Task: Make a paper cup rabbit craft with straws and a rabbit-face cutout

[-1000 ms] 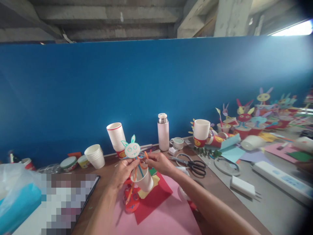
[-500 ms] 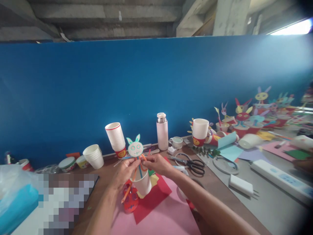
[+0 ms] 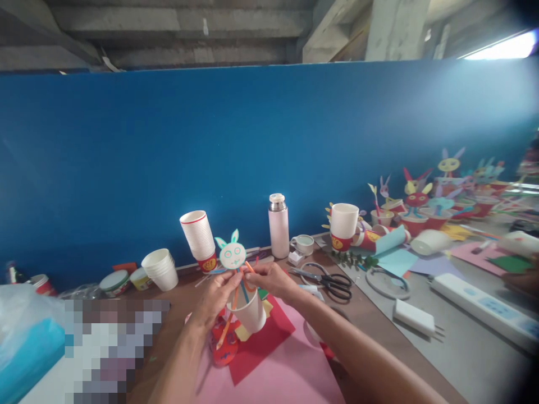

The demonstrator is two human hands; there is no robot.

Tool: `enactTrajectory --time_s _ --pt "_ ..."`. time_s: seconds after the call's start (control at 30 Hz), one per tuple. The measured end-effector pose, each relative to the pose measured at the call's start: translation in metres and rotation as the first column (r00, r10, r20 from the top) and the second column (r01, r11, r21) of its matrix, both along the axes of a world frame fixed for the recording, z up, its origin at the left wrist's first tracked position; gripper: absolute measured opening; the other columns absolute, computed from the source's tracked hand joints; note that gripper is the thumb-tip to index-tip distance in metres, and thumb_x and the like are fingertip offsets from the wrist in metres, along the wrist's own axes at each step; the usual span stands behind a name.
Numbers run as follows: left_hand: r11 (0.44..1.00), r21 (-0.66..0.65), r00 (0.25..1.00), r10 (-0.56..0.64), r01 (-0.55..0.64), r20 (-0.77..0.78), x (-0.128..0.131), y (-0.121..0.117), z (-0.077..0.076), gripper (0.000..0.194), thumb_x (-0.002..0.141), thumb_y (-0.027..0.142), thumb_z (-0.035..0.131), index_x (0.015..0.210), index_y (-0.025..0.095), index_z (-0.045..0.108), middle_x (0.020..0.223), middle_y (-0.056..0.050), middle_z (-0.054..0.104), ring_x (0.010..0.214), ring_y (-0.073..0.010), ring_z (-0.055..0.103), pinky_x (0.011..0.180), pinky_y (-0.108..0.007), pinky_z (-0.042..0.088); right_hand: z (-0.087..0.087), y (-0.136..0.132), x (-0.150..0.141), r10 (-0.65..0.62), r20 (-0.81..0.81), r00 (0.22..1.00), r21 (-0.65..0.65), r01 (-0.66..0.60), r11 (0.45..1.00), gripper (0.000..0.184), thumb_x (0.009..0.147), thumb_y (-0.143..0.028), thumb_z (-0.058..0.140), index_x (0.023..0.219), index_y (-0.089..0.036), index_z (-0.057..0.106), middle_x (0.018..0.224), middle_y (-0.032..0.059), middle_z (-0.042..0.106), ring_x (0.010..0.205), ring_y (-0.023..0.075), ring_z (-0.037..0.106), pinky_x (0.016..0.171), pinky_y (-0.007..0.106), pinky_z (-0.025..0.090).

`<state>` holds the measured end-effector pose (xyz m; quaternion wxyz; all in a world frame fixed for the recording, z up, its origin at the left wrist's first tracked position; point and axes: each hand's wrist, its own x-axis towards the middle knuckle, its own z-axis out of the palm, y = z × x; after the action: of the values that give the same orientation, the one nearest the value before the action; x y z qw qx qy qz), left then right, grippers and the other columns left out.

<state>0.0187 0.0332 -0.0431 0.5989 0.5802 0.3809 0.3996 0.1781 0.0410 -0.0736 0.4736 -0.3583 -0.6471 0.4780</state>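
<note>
A white paper rabbit head [image 3: 233,256] with green-lined ears stands on blue strips [image 3: 244,293] that run down into a white paper cup [image 3: 253,314]. My left hand [image 3: 219,292] pinches the figure just below the head, where an orange strip [image 3: 228,325] crosses and hangs down outside the cup. Close beside it, my right hand [image 3: 267,279] is closed on the orange strip's other, bent part. The cup tilts over red and yellow paper. A red paper face [image 3: 225,352] lies left of it, partly covered by the orange strip.
Pink paper [image 3: 286,373] and red paper [image 3: 269,345] cover the table in front. Black-handled scissors [image 3: 337,285], a pink thermos [image 3: 278,227] and stacked cups [image 3: 197,235] stand or lie behind. Farther right are a power strip [image 3: 484,308], a charger [image 3: 414,318] and several rabbit cups [image 3: 415,221].
The cup has shifted slightly right and the hanging end of the orange strip has swung right. The rabbit head leans a little more left. Both hands keep their pinch.
</note>
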Motion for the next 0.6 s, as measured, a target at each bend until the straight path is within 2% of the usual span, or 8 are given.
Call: enactTrajectory --time_s 0.17,0.43,0.6 --pt "1.000 0.003 1.000 -0.006 0.006 -0.005 0.0011 -0.0003 -0.0015 0.031 0.072 0.037 0.061 0.095 0.017 0.068 0.083 -0.006 0.071 0.077 -0.0202 0.065 0.074 -0.027 0.048 -0.0004 -0.0012 -0.0008 0.004 0.015 1.000 -0.021 -0.004 1.000 0.029 0.073 -0.037 0.056 0.058 -0.012 0.056 0.053 -0.0034 0.044 0.051 0.0069 0.036 0.049 0.020 0.025" --pt "0.999 0.019 0.999 -0.028 0.028 0.038 -0.0012 0.0043 -0.0087 0.031 0.073 0.035 0.060 0.098 0.017 0.067 0.084 -0.006 0.071 0.078 -0.0198 0.065 0.074 -0.027 0.048 0.0029 -0.0029 -0.0019 -0.017 0.010 1.000 -0.040 0.017 0.999 0.028 0.071 -0.038 0.056 0.059 -0.012 0.058 0.052 -0.0032 0.045 0.051 0.0075 0.036 0.050 0.021 0.025" --pt "0.999 -0.005 0.997 -0.042 0.042 0.068 0.0019 0.0004 -0.0052 0.031 0.073 0.034 0.061 0.097 0.016 0.066 0.085 -0.007 0.071 0.079 -0.0207 0.065 0.074 -0.028 0.048 0.0032 -0.0026 -0.0017 -0.035 -0.004 0.999 -0.040 0.035 0.999 0.027 0.069 -0.036 0.058 0.057 -0.012 0.059 0.051 -0.0037 0.044 0.050 0.0073 0.035 0.050 0.021 0.025"
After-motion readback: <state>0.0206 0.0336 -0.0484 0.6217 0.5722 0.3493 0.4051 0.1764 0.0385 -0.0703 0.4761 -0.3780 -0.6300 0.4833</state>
